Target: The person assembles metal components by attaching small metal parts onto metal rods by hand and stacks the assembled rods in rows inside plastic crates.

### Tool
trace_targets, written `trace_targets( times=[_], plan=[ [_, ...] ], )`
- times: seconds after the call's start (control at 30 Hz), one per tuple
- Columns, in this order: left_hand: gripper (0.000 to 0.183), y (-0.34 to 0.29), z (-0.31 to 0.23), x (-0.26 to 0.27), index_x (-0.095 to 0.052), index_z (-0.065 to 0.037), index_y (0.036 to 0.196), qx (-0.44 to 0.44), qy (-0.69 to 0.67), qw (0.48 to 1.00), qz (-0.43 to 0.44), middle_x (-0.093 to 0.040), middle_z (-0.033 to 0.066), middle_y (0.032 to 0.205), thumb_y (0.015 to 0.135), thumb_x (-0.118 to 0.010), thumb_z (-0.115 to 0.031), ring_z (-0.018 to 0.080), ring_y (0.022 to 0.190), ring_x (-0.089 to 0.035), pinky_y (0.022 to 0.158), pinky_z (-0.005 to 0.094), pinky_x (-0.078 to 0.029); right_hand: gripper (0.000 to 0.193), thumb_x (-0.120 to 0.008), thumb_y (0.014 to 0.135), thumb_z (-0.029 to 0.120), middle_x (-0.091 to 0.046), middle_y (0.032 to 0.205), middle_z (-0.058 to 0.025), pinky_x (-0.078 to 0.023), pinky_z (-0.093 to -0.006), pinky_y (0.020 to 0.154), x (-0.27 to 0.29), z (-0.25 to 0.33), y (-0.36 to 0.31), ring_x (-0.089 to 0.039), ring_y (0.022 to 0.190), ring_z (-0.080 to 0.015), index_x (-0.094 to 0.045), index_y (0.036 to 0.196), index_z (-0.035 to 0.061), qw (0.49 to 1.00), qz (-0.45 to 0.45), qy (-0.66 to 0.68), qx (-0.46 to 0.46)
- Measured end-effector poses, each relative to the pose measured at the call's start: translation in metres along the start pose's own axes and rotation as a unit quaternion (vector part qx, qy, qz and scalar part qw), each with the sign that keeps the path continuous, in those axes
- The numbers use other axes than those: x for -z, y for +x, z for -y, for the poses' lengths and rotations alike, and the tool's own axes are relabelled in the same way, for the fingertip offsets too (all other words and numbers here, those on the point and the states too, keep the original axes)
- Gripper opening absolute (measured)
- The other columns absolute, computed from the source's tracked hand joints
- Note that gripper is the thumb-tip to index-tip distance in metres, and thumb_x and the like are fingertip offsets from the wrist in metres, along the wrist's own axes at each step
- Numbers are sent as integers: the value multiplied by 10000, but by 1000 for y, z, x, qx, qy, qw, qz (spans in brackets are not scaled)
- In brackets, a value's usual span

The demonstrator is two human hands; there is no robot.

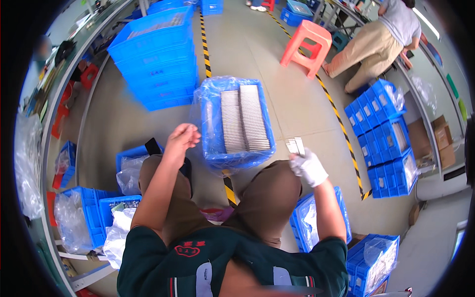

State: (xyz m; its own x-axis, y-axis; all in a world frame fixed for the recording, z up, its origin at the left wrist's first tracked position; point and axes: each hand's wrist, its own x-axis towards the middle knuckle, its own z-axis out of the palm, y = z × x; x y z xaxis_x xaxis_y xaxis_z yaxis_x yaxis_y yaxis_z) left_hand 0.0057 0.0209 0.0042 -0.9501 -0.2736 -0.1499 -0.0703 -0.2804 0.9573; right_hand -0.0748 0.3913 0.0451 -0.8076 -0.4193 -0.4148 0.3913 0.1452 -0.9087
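Before my knees stands a blue crate [265, 116] lined with clear plastic film. Two long rows of thin silvery metal plates [243, 119] stand packed on edge inside it. My left hand [183, 137], bare, hovers beside the crate's left wall with its fingers curled together; whether anything is between them is too small to tell. A white glove covers my right hand [309, 167], near my right knee and apart from the crate's near right corner. Its fingers are closed on a few small flat silvery plates [295, 145], which stick out past the fingertips.
Tall stacked blue crates [158, 64] rise at the far left. More blue bins [383, 143] are piled at the right, and several film-lined ones sit around my legs. A pink stool [308, 44] and a bending person [381, 44] are at the far right.
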Motion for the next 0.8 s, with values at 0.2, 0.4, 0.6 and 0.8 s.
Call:
trace_targets(
  times=[0.2, 0.4, 0.6, 0.8],
  plan=[
    [194, -6, -25, -45, -536, -60, 971, -169, 43, 971, 163, -589, 53, 960, 906, -467, -229, 136, 944, -529, 831, 276, -394, 145, -589, 812, 143, -475, 602, 19, -320, -206, 401, -154, 21, 51, -416, 454, -56, -530, 893, 39, 938, 277, -206, -37],
    [164, 16, -9, -10, -509, -57, 918, -64, -31, 982, 175, -574, 77, 963, 904, -463, -214, 141, 958, -520, 854, 289, -393, 307, -619, 777, 144, -617, 882, -87, -451, -336, 724, -214, 6, 111, -577, 817, -232, -547, 1038, 0, 860, 322, -351, 182],
    [176, 30, -17, 30, -512, -103, 852, -18, -145, 986, -78, -581, 45, 894, 888, -482, -272, 103, 806, -531, 726, 238, -399, 185, -542, 875, 192, -499, 665, 23, -284, -159, 432, -223, 31, 126, -398, 511, -23, -517, 993, 51, 942, 306, -138, -12],
    [187, 15, -6, 34, -541, -99, 859, 43, -188, 973, -130, -590, 27, 818, 888, -479, -273, 80, 703, -497, 657, 228, -385, 171, -559, 868, 202, -533, 597, -17, -282, -175, 386, -221, 26, 132, -398, 428, -42, -536, 848, 34, 971, 219, -91, 31]
  ],
)
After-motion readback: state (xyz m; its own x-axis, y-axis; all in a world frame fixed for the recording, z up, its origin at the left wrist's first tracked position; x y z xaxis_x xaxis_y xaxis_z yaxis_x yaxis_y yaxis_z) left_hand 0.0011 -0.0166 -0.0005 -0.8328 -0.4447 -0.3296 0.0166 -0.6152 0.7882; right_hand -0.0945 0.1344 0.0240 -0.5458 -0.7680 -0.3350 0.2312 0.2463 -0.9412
